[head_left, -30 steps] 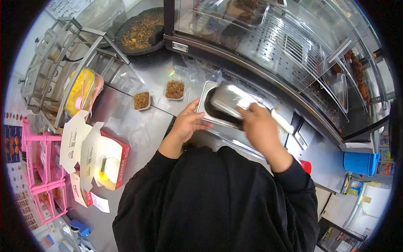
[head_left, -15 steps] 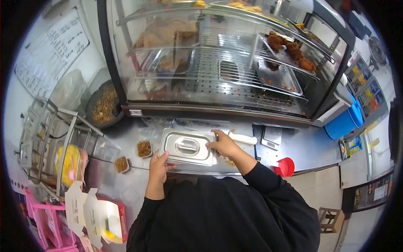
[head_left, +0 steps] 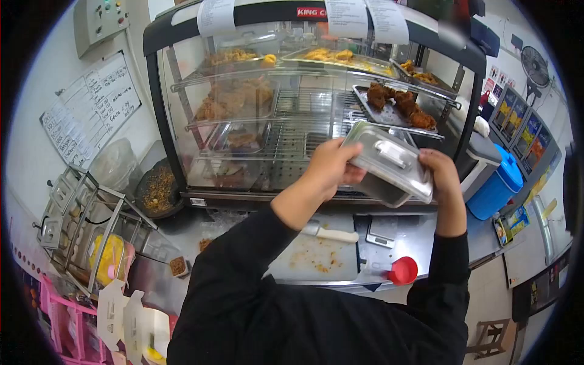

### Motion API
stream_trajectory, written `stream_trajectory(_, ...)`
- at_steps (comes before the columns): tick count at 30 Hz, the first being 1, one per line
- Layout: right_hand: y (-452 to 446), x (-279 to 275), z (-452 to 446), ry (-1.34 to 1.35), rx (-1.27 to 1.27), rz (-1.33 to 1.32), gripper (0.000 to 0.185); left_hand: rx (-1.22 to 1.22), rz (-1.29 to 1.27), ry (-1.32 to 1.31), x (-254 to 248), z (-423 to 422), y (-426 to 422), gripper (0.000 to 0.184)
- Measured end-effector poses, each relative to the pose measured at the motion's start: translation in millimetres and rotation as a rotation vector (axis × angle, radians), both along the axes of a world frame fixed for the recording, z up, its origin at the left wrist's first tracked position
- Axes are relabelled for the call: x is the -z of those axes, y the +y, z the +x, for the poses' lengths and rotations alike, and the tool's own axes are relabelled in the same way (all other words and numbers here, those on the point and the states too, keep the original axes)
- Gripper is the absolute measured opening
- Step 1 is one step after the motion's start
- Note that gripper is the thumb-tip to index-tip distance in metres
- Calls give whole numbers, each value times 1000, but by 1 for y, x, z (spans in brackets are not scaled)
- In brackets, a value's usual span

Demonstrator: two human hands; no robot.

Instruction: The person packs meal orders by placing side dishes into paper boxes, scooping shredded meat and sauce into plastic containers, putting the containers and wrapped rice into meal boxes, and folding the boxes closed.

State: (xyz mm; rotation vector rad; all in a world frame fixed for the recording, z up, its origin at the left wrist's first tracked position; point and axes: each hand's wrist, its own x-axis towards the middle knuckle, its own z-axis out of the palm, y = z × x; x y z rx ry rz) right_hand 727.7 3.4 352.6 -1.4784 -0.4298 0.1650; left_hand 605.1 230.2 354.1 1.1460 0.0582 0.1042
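A lidded steel container [head_left: 392, 161] is held up, tilted, in front of the glass display cabinet [head_left: 292, 201]. My left hand [head_left: 331, 167] grips its left end, and my right hand [head_left: 441, 176] grips its right end. The lid's handle faces up. Below, on the steel counter, lies a white cutting board [head_left: 313, 258] with brown crumbs and a white-handled knife [head_left: 331, 233]. To the board's right are a red measuring cup [head_left: 403, 270] and a small scale [head_left: 381, 231].
Fried food on trays [head_left: 398, 106] fills parts of the cabinet. A dark mortar [head_left: 159, 188], a metal rack [head_left: 85, 225], a tub of brown food [head_left: 178, 266] and an open food box [head_left: 143, 331] stand left. A blue bin [head_left: 496, 185] is right.
The lid has gone onto the container. Both hands have lifted the container off the counter and moved it up and right. The view has tilted up, and the cutting board now shows.
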Motion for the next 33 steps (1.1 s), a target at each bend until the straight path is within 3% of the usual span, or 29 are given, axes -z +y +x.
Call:
stream_trajectory(4,0,-28,83,142,12,56,15,-176,-109,-33,-25,81,-15,19)
stream_trajectory(6,12,-47,84,171,133,-128,11,-251,-166,-74,-25,103,-11,17)
stream_trajectory(7,20,-32,111,178,86,71,9,-285,-194,-95,-24,114,-9,16)
stream_trajectory(10,39,-33,116,297,106,226,7,-325,-256,-251,-20,130,-6,27)
stream_trajectory(11,44,-35,114,329,104,262,6,-363,-293,-296,-22,128,-11,50)
stream_trajectory(14,55,-36,123,321,40,330,6,-292,-245,-408,-19,136,-7,69)
stream_trajectory(20,81,-44,134,258,-26,342,8,-250,-31,-437,-25,145,-20,75)
stream_trajectory(25,105,-38,152,308,-216,392,15,-248,341,-487,5,159,-14,76)
stream_trajectory(28,119,-39,150,356,-228,378,15,-347,411,-360,-10,101,-32,66)
stream_trajectory(29,121,-41,146,392,-218,370,15,-472,495,-398,-2,92,-32,58)
stream_trajectory(31,124,-38,154,433,-251,380,14,-678,538,-719,5,44,-40,61)
stream_trajectory(32,122,-34,158,442,-265,401,13,-923,815,-1076,7,15,-39,49)
stream_trajectory(33,121,-30,161,449,-282,426,13,-1255,1315,-1053,-14,-39,-48,35)
